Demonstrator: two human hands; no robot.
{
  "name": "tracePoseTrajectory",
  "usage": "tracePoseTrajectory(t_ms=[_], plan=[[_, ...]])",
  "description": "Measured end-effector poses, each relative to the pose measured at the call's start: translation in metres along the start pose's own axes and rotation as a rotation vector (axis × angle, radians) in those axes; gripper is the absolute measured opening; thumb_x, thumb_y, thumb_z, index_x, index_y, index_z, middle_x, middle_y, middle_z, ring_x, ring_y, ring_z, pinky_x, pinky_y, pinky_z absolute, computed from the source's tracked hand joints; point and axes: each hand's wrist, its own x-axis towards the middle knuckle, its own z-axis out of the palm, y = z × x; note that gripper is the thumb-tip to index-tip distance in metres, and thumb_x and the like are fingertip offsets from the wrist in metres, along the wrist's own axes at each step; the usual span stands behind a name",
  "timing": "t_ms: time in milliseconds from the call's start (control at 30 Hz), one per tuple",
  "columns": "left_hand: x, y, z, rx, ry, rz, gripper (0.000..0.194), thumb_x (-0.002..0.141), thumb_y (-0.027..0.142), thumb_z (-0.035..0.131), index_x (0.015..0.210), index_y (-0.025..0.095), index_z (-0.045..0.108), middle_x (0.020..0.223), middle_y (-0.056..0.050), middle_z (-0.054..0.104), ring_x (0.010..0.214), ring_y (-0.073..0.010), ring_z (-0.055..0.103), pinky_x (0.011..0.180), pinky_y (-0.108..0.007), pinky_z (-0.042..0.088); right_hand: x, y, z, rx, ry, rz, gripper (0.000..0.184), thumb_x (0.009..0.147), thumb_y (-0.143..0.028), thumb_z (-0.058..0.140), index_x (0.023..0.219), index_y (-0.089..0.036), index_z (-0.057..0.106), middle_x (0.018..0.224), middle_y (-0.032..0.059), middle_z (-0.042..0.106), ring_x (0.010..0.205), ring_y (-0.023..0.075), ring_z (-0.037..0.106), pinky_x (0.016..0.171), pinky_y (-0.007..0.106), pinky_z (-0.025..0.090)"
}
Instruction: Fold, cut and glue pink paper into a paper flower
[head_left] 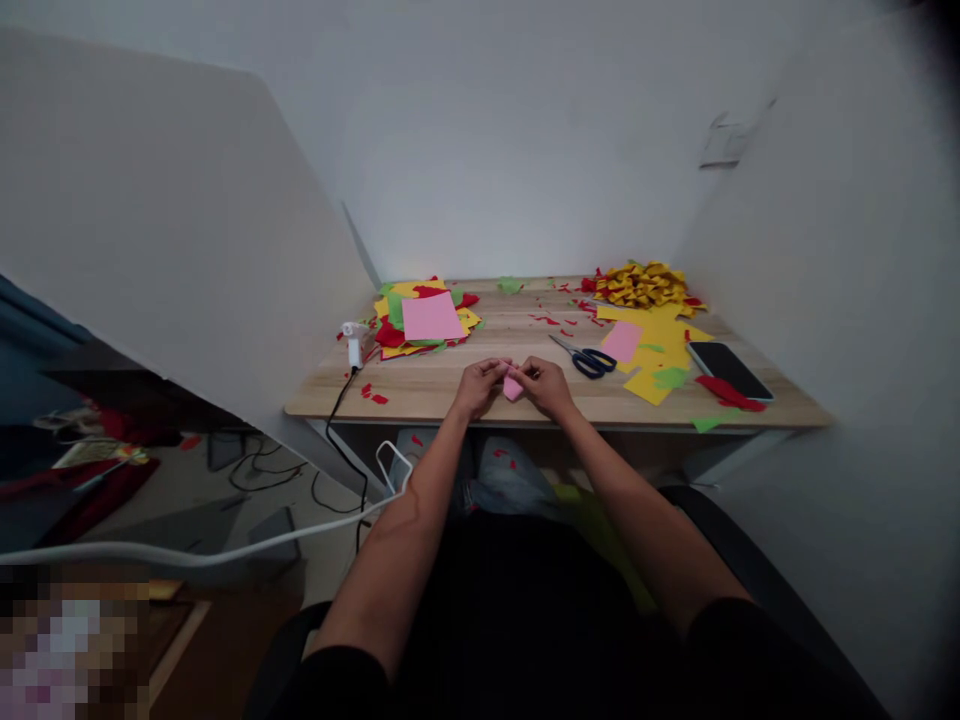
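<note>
Between both hands, just above the table's front edge, is a small folded piece of pink paper (513, 389). My left hand (481, 386) pinches it from the left, fingers closed. From the other side my right hand (545, 385) grips it with thumb and finger. The hands nearly meet over the paper, so its upper part is mostly hidden. To the right of my right hand lie scissors (595, 361) with dark blue handles, their blades slightly apart and pointing to the back left.
A pink sheet (433, 317) tops a paper pile at the back left. Folded yellow paper (642, 286) is heaped at the back right, with yellow sheets (663, 335) before it. A phone (729, 371) lies at the right. A white charger (355, 350) stands at the left edge.
</note>
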Motion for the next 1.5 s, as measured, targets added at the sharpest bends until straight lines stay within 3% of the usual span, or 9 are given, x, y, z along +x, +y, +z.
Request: tracePoseTrajectory(t_ms=[667,1133,1500], plan=[[0.0003,0.0014,-0.0005,0.019,-0.045,0.028,0.023,0.094,0.034,0.065,0.103,0.013,0.067,0.098,-0.004,0.071,0.088,-0.0164,0.069,0.085,-0.038,0.057,-0.0053,-0.0082,-0.0017,-0.262,0.054,-0.154,0.037,0.092,-0.053,0.059,0.069,-0.024,0.060,0.074,0.0049,0.062,0.072,0.0201,0.055,0.070,0.032,0.041],[0.0025,-0.0041,-0.0047,0.006,-0.130,0.016,0.021,0.093,0.033,0.065,0.096,0.012,0.066,0.090,-0.002,0.069,0.079,-0.0142,0.067,0.076,-0.033,0.057,-0.0039,-0.0034,-0.0008,-0.308,0.017,-0.155,0.027,0.092,-0.042,0.063,0.075,-0.021,0.065,0.075,0.0034,0.064,0.070,0.0175,0.055,0.068,0.028,0.040],[0.0006,-0.0007,-0.0012,-0.005,-0.095,0.018,0.020,0.093,0.031,0.066,0.099,0.012,0.066,0.091,-0.003,0.069,0.080,-0.0143,0.067,0.076,-0.033,0.057,-0.0054,-0.0090,0.0000,-0.345,0.026,-0.162,0.025,0.092,-0.039,0.063,0.074,-0.022,0.062,0.078,0.0056,0.066,0.078,0.0199,0.058,0.073,0.030,0.041]])
